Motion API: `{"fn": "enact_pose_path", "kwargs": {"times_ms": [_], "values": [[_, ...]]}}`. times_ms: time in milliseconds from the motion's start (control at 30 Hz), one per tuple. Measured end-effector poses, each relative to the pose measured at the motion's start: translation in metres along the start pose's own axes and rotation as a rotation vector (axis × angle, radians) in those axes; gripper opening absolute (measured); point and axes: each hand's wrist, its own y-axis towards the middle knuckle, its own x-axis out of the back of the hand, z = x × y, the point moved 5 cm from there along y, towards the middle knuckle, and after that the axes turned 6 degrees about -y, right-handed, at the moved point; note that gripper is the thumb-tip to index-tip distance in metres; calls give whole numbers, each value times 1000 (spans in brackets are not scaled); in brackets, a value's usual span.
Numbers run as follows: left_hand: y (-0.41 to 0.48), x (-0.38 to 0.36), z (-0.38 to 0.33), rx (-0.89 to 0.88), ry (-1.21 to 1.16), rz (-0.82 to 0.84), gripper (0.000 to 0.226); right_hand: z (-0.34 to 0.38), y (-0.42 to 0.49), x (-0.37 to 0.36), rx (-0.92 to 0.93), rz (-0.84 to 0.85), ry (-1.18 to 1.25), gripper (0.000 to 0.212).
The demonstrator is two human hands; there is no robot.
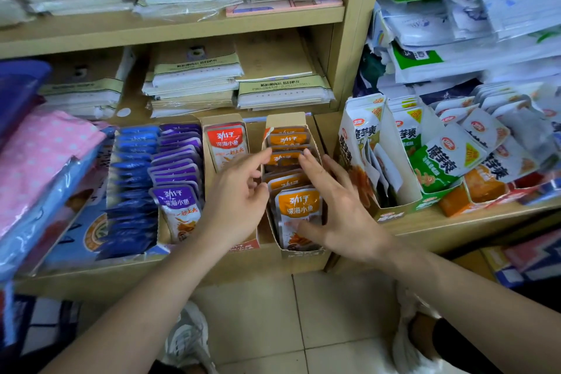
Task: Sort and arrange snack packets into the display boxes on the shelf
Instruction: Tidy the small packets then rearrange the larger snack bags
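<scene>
Both hands work at the narrow cardboard display box (287, 120) near the front edge of the shelf (431, 223). The right hand (337, 206) lies flat, fingers spread over the glossy orange snack packets (299, 202) standing inside. The left hand (239, 194) is loosely open, its forefinger touching the box's left wall.

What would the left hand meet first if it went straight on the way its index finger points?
Probably the orange packets in their display box; the left hand is nearly there, though depth is unclear.
</scene>
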Motion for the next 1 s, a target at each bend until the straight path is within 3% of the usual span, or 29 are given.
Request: {"fn": "enact_pose_path", "kwargs": {"times_ms": [133,267,367,533,700,800,933,1000], "values": [[5,-3,-5,-178,369,34,58,-3,1,6,16,-64,-15,108],[7,-10,-3,-133,535,187,77,-9,-6,5,24,-119,-192,99],[7,-9,-3,-142,507,177,78,-8,-8,6,19,-117,-255,92],[2,7,-10,-288,468,-15,59,-4,-9,14,-21,-144,-276,88],[-2,-8,0,-237,636,239,88,-5,-6,12,-49,-103,-287,89],[-2,-13,0,-244,572,246,89,-5,-5,9,-64,-27,-153,89],[0,-11,0,-200,307,255,78,-8,-5,6,-71,42,-43,92],[3,-7,0,-203,375,208,81,-9,-5,7,-78,27,1,99]]}}
